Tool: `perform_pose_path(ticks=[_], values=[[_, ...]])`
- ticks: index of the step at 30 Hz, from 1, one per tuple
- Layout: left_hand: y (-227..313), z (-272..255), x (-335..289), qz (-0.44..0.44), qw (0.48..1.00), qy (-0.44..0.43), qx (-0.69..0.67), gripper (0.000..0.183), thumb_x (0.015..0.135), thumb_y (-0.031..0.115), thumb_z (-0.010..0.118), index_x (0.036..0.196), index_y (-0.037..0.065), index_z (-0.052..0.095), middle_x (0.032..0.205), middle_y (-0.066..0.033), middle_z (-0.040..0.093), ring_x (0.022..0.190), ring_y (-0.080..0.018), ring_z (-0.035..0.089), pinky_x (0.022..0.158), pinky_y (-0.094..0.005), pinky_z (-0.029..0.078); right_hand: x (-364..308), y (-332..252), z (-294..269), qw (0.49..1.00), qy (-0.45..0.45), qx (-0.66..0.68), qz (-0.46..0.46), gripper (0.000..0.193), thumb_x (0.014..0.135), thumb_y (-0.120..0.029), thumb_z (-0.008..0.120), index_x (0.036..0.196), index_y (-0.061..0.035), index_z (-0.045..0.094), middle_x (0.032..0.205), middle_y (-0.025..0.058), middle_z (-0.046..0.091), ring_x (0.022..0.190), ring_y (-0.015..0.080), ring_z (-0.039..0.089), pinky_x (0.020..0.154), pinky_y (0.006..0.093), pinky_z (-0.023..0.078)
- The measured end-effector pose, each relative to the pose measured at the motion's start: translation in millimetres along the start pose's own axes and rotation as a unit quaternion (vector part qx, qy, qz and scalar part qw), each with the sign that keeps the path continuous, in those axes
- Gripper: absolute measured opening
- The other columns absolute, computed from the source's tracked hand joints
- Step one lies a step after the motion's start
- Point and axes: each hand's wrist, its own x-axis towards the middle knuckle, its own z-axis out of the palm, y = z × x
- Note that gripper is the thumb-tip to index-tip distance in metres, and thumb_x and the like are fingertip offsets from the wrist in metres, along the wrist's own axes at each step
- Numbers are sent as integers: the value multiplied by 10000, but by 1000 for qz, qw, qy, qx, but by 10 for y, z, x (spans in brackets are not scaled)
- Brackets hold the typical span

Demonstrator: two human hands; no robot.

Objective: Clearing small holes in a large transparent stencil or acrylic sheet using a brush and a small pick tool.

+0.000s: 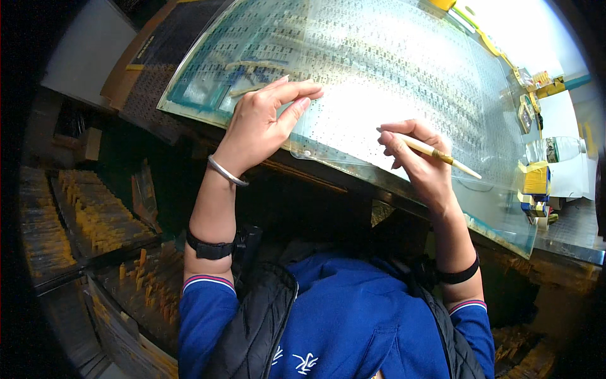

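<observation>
While the left hand [262,123] lies flat, fingers open, on the clear patterned sheet [391,76] at centre frame, the right hand [420,161] pinches a thin brush [435,153] above it; progress across the sheet cannot be judged.

Right of our pen grip we see a clear plastic bottle with a pale label [555,150]; just below it sits a yellow-and-blue small box [535,183].

I see open room across the middle of the clear plastic sheet [404,69] on the lit glass table [505,221]. At its right edge, a clear water bottle [555,149] and yellow tape rolls [535,180] block passage; wooden sticks [255,65] lie far left.
</observation>
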Motion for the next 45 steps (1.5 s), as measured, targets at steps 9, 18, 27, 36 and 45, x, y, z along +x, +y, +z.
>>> perform_pose_path(ticks=[9,18,27,36,45], values=[[-3,3,-8,-8,1000,5,-5,225,915,102,550,1101,42,662,1077,-77,691,1063,-207,632,1059,-389,363,-17,27,-38,1000,-6,-1,-19,124,850,-116,651,903,-4,661,781,7,651,706,43,573,619,196,466],[-8,-5,7,-5,1000,11,-8,221,910,102,556,1091,41,666,1071,-85,691,1058,-210,633,1060,-396,362,39,-71,0,996,-83,7,14,191,877,-206,665,934,-24,670,817,9,667,700,43,565,620,203,460],[-4,-14,-7,-5,1000,9,3,218,908,114,561,1087,57,671,1073,-94,686,1064,-233,632,1053,-415,368,97,-40,136,990,-131,-53,-28,169,869,-144,643,960,-3,663,850,46,678,805,78,610,731,231,494],[6,-17,2,0,1000,14,12,217,901,108,569,1085,61,673,1074,-94,686,1051,-231,637,1047,-419,377,95,-42,134,990,-135,-48,-10,169,866,-142,639,952,2,659,864,51,677,824,93,615,738,235,496],[2,-15,2,-4,1000,16,1,214,901,112,571,1081,63,677,1082,-93,683,1038,-231,642,1047,-421,378,98,-93,123,981,-191,-39,2,173,849,-163,646,945,-23,679,825,27,672,763,92,610,702,227,491]])
